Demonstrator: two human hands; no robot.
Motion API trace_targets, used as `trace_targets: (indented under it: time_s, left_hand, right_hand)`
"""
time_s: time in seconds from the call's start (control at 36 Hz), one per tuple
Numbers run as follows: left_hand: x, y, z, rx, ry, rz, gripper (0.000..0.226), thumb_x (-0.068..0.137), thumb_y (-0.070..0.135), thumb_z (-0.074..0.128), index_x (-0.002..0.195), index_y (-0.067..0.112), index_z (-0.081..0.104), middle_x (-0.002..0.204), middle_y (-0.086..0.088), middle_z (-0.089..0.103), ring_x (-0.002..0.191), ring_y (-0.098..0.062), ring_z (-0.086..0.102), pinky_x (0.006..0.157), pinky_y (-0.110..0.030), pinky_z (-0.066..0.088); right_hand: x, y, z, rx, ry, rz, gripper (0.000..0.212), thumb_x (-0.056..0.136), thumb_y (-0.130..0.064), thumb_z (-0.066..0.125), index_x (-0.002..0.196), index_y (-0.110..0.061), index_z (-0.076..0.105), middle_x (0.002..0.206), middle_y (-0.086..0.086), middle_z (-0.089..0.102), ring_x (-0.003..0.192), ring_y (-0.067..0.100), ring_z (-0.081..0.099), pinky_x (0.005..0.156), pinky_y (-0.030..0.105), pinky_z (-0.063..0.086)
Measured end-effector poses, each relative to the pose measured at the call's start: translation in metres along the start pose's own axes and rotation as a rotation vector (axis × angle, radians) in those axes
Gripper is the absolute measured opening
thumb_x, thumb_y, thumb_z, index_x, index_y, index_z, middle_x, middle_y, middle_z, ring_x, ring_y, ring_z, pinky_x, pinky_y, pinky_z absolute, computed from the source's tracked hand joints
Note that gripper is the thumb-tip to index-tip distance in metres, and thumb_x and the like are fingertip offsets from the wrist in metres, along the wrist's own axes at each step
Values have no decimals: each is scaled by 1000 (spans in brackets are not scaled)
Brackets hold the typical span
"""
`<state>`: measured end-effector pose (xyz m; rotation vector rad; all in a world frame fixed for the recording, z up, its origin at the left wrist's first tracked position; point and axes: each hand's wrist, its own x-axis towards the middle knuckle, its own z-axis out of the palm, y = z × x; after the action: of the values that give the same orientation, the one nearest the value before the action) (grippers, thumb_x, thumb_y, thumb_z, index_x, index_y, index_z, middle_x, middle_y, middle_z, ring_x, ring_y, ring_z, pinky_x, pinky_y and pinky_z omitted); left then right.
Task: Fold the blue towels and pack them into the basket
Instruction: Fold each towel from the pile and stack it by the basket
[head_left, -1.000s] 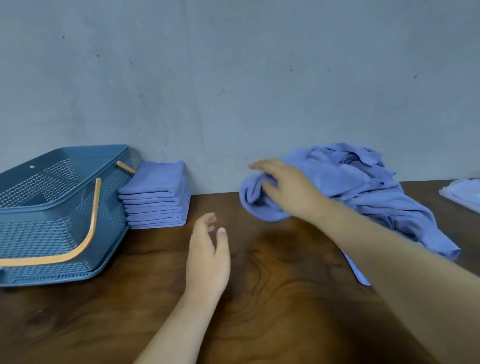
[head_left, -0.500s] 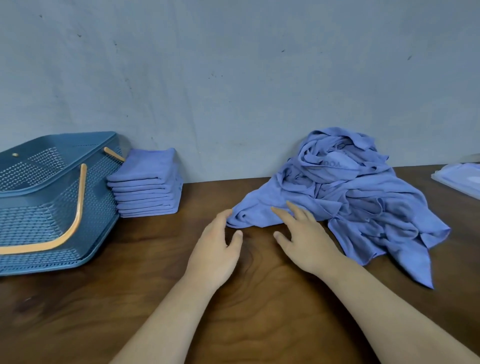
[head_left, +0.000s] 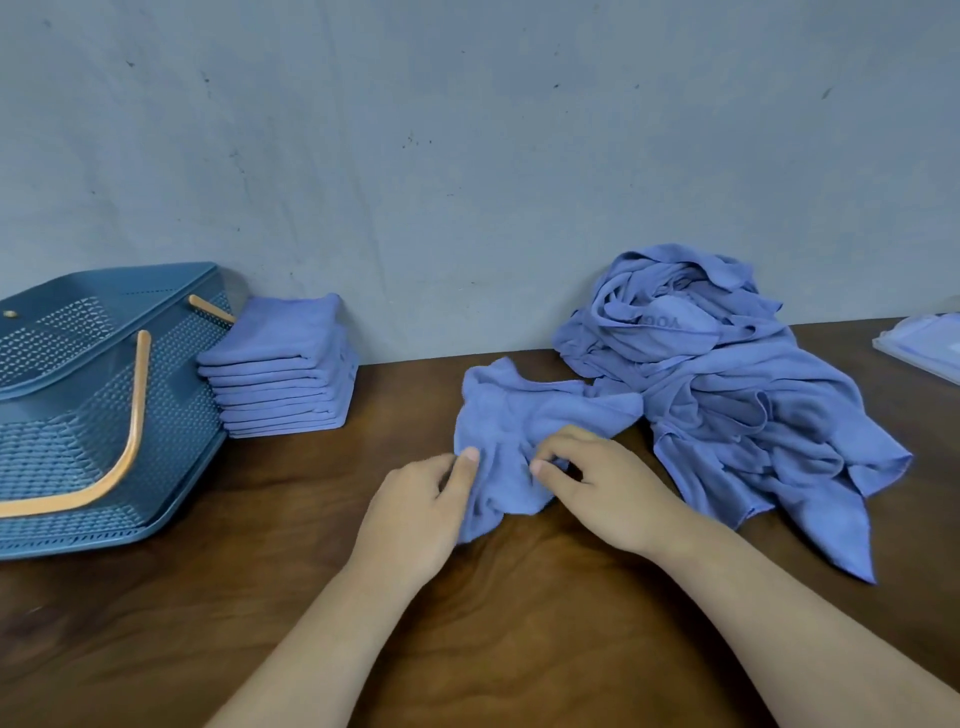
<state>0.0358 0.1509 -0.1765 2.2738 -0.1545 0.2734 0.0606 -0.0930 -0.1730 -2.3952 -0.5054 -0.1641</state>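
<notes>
One loose towel (head_left: 524, 415): crumpled on table (head_left: 519, 649), btwn both hands, just L of pile (head_left: 737, 395); far corner reaches pile, can't tell if touching.
L hand (head_left: 415, 519): pinches towel's near-L edge, thumb on top.
R hand (head_left: 608, 488): fingers curled, pinching a bunched fold nr the middle.
Handling: looks thin, soft, light; no stiffness, so prob. droops & wrinkles once lifted. Cloth on wood shouldn't slide much. Nothing fragile.
Where to grab: hem/corners, not the bunched middle. Find 2 adjacent corners, pull apart to flatten, then fold.
Pile: many unfolded towels tangled, against wall (head_left: 467, 156) at R. Tugging one could drag neighbours along.
Folded stack (head_left: 283, 364): neat, against wall, just beside basket (head_left: 171, 395).
Basket: far L, orange handle (head_left: 130, 415) across its front; no towel visible inside, so packing looks not yet started.
Open room: bare wood in front of hands & btwn stack and loose towel, enough to spread one flat.
Edges: wall shuts off the back; near table edge out of view; clear packet (head_left: 924, 343) at far R, well apart.
</notes>
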Motion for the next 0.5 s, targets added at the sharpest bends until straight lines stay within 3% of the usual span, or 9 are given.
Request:
trace_targets:
  time_s: [0.08, 0.14, 0.19, 0.25, 0.31, 0.36, 0.42, 0.5]
  left_hand:
    - [-2, 6, -6, -105, 48, -8, 70, 103, 70, 41, 58, 25, 70, 55, 11, 68, 52, -4, 62, 58, -26, 45]
    - [-3, 5, -10, -125, 138, 13, 71, 104, 66, 44, 59, 17, 69, 54, 7, 66, 50, -9, 61, 56, -32, 48]
    - [-4, 3, -14, -87, 233, 54, 60, 105, 57, 49, 67, 13, 61, 58, 2, 61, 55, -16, 57, 59, -47, 51]
    - [-4, -1, -15, -50, 270, 81, 35, 105, 44, 57, 79, 21, 61, 77, 8, 62, 75, -14, 59, 71, -46, 53]
    - [-2, -1, -17, 12, 253, 57, 4, 101, 37, 62, 98, 35, 62, 102, 22, 62, 101, -3, 56, 90, -37, 52]
    - [-1, -4, -18, 111, 169, -17, 28, 100, 40, 62, 128, 34, 59, 129, 27, 54, 123, -3, 47, 108, -38, 44]
    - [-1, -6, -19, 186, 80, -121, 52, 101, 47, 60, 149, 29, 50, 148, 14, 51, 140, -15, 43, 118, -40, 38]
    - [0, -7, -19, 269, 9, -197, 59, 101, 54, 57, 154, 29, 47, 150, 6, 55, 142, -21, 44, 117, -42, 37]
  right_hand:
    - [-2, -2, 0, 114, 31, -75, 32, 105, -43, 60, 82, -23, 68, 82, -7, 65, 76, 14, 60, 73, 34, 50]
    - [-4, -2, -1, 195, 37, -88, 33, 106, -46, 59, 80, -27, 69, 76, -12, 70, 66, 11, 62, 65, 30, 50]
    - [-6, -5, -2, 212, 65, -81, 31, 105, -47, 58, 83, -29, 69, 76, -7, 73, 68, 19, 68, 67, 42, 54]
    - [-6, -6, -2, 171, 125, -105, 19, 103, -42, 60, 89, -32, 68, 80, -8, 70, 72, 17, 67, 67, 43, 54]
    - [-6, -8, -2, 35, 184, -110, 4, 101, -38, 62, 100, -40, 65, 98, -19, 68, 90, 9, 64, 74, 35, 53]
    - [-6, -8, -2, -102, 178, -79, 23, 100, -41, 62, 123, -43, 61, 126, -25, 59, 114, 4, 55, 89, 34, 52]
    - [-6, -7, -1, -128, 107, -47, 47, 101, -44, 61, 148, -40, 52, 153, -22, 45, 139, 9, 41, 111, 33, 42]
    - [-5, -7, 2, -141, -25, 37, 67, 103, -49, 60, 163, -38, 33, 169, -15, 31, 156, 11, 23, 125, 35, 26]
